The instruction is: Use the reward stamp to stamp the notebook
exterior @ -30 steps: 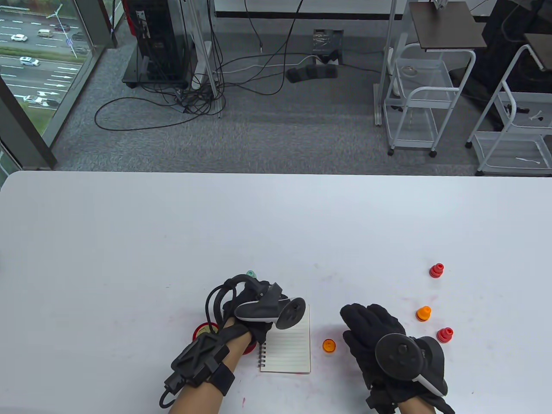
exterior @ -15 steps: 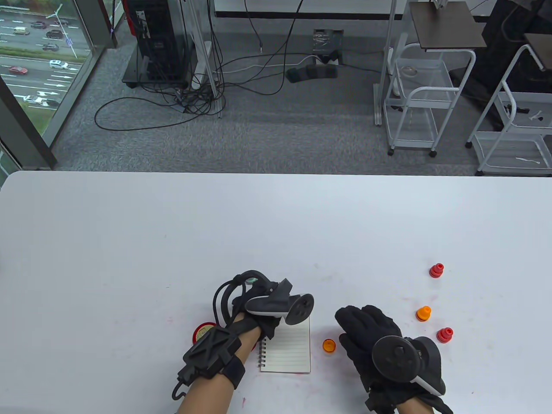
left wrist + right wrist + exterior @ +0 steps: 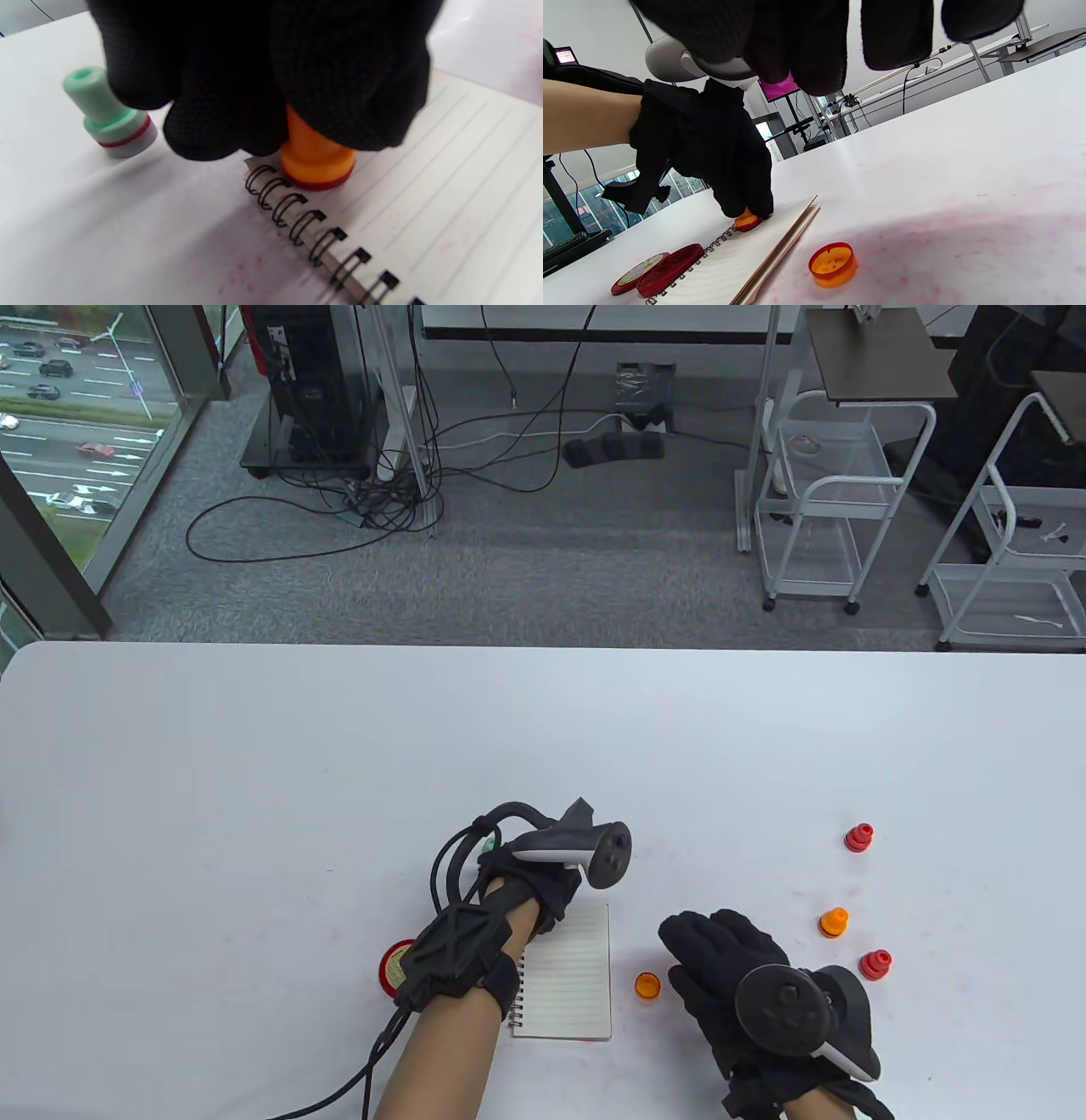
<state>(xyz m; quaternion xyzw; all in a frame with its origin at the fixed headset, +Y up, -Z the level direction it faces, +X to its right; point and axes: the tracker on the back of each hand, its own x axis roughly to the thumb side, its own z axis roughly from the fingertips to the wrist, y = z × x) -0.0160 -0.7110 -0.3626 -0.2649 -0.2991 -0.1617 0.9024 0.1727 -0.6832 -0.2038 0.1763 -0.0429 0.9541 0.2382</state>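
My left hand (image 3: 530,899) grips an orange stamp (image 3: 316,159) and presses its red base onto the top corner of the lined spiral notebook (image 3: 573,976), right by the wire binding (image 3: 305,224). The right wrist view shows the stamp (image 3: 747,221) standing on the page (image 3: 742,258) under my left fingers (image 3: 742,178). My right hand (image 3: 730,976) lies flat and empty on the table right of the notebook. The stamp's orange cap (image 3: 647,986) lies between the notebook and my right hand; it also shows in the right wrist view (image 3: 833,263).
A green stamp (image 3: 106,114) stands on the table just left of the notebook's top corner. A red ink pad (image 3: 394,967) with its lid (image 3: 670,270) lies left of the notebook. Two red stamps (image 3: 859,837) (image 3: 876,964) and an orange one (image 3: 834,922) stand at the right.
My left hand has moved away from me, from over the ink pad to the notebook's top corner, carrying the orange stamp. My right hand has stayed almost still.
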